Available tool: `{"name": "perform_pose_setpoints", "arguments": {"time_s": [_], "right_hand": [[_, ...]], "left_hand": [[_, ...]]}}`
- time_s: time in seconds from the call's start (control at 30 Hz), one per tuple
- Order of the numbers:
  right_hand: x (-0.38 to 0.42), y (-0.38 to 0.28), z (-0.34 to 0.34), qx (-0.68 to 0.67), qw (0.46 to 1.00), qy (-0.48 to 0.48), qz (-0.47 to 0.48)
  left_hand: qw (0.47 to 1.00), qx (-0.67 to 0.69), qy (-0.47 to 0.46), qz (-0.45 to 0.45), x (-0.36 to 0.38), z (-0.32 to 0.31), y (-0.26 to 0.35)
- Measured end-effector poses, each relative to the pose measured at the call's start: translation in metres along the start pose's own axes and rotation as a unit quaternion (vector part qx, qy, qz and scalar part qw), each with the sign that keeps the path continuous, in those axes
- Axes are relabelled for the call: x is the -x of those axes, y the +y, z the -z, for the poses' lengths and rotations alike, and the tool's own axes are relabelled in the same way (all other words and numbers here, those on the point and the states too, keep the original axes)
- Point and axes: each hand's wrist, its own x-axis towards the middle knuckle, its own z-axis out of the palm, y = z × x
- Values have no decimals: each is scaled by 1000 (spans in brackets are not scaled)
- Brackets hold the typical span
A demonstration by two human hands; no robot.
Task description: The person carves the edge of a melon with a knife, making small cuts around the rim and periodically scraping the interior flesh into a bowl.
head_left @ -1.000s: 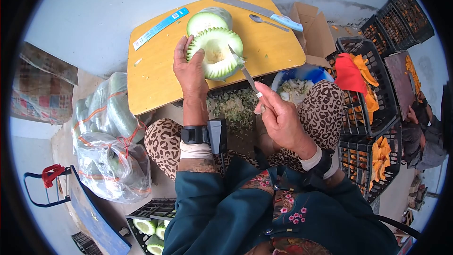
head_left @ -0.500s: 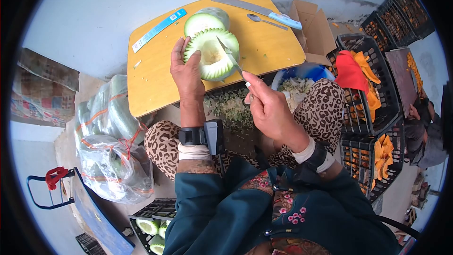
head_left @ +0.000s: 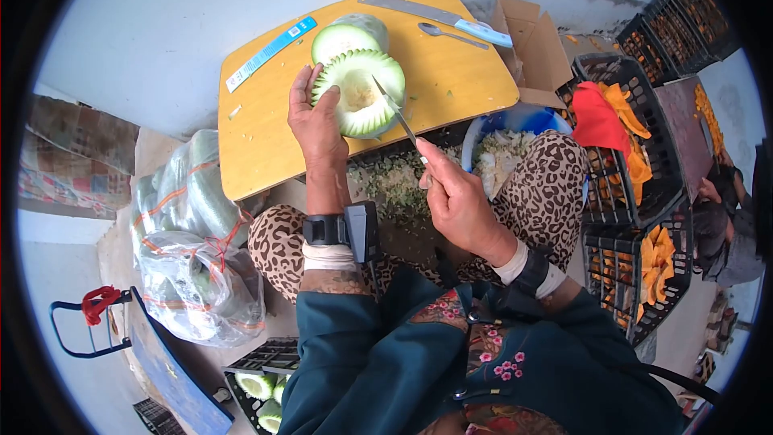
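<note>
A hollowed winter melon half with a zigzag-notched rim sits at the front of the yellow table, its opening tilted towards me. My left hand is closed round its left side, thumb on the notched rim. In my right hand is a small knife, gripped by its handle. The blade lies across the melon's right side, its tip over the hollow. Another cut melon piece, with pale flesh facing forward, stands right behind.
On the table lie a blue-and-white strip, a long blue-handled knife and a spoon. A blue basin of scraps stands below. Crates hold orange pieces at right, near another person. Bagged melons lie left.
The knife blade has shifted slightly on the right side of the melon's rim. My left hand keeps its hold, and the whole view has moved a little.
</note>
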Motion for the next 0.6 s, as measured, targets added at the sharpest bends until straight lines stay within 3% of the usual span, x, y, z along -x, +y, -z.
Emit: {"name": "perform_pose_setpoints", "arguments": {"time_s": [0.27, 0.47, 0.57, 0.6], "right_hand": [[31, 19, 14, -93, 993, -43, -54], [50, 13, 31, -38, 998, -30, -37], [47, 8, 34, 11, 993, 45, -106], [44, 10, 35, 18, 994, 27, -104]], "left_hand": [[1000, 13, 2, 14, -4, 1, 1], [1000, 12, -10, 11, -2, 3, 0], [1000, 10, -19, 14, -3, 3, 0], [1000, 2, -24, 14, -2, 2, 2]]}}
